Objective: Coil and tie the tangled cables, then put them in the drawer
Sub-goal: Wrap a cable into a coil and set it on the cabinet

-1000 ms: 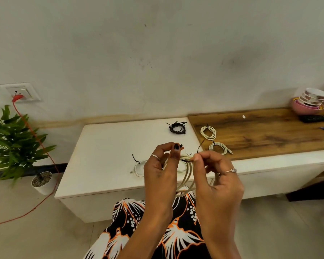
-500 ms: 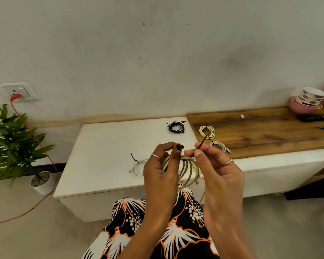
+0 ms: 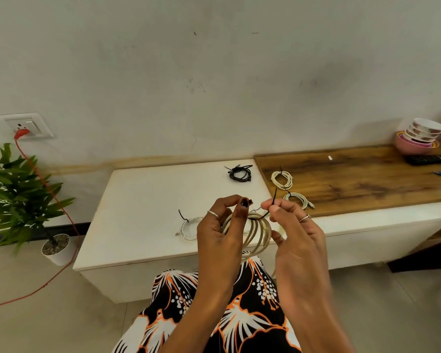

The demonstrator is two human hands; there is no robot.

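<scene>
Right hand (image 3: 294,225) lifted tie (image 3: 274,200) | both pinch it | cable coil (image 3: 255,230) half-hidden

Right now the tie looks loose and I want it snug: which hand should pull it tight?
Probably the right hand: it already pinches the free end of the black tie looped over the cream coil. The left hand grips the coil and tie head, so it steadies.

**Setting: domestic room**

Premises appear residential. Evidence: stacked patterned bowls (image 3: 421,135) on a wooden tabletop (image 3: 362,179), potted plant (image 3: 18,200) on tiled floor (image 3: 36,314), wall socket (image 3: 27,124) with red cord (image 3: 54,200), plain painted wall (image 3: 214,72).
</scene>
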